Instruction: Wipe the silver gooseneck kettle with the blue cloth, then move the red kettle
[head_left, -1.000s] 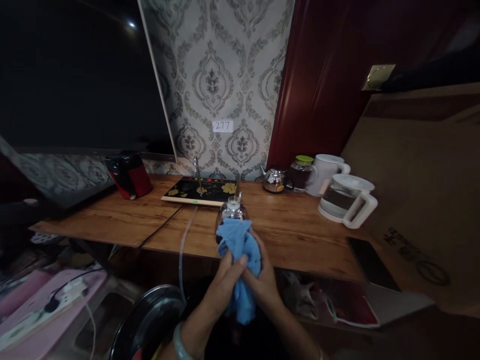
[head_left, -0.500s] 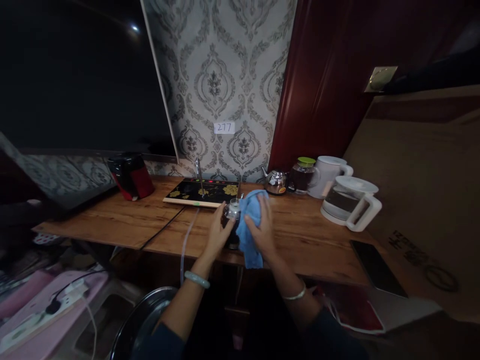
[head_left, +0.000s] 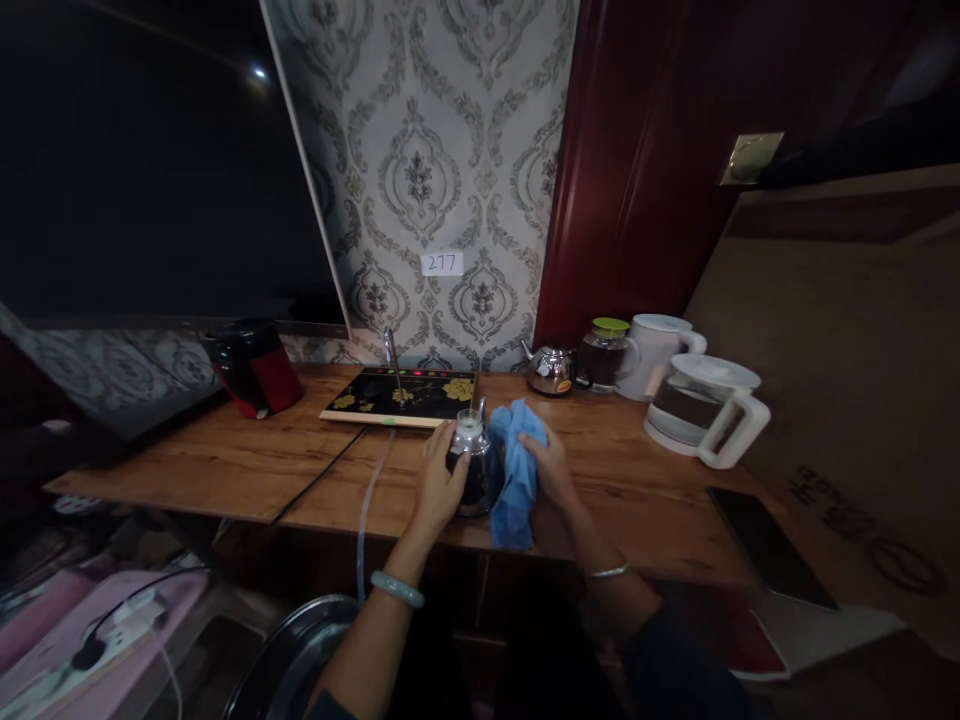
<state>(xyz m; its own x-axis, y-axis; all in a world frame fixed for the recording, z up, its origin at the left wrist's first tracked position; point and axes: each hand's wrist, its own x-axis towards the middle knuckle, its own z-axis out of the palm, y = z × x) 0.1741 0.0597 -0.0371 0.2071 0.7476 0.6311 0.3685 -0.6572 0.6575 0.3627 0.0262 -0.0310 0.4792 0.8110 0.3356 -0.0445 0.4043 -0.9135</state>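
A small shiny metal kettle (head_left: 475,480) with a clear knob on its lid stands near the front edge of the wooden table. Its left side is gripped by my left hand (head_left: 441,480), thumb toward the front. A crumpled blue cloth (head_left: 514,490) is in my right hand (head_left: 551,463), its lower part hanging at the table's front edge. The cloth is close against the right side of the kettle; whether it touches is hard to see. Behind the kettle lies a black tea stove panel (head_left: 409,393) with gold flowers and a thin metal tap.
A second metal kettle (head_left: 551,372), a green-lidded glass jug (head_left: 604,358), a white jug (head_left: 654,350) and a glass pitcher (head_left: 694,405) stand at the right. A phone (head_left: 769,545) lies front right. At left is a red-black appliance (head_left: 255,370); a metal basin (head_left: 300,650) is below.
My right hand has drawn the cloth slightly right, and more of the kettle shows. The cloth is bunched differently. My left hand stays on the kettle; the whole view has shifted slightly.
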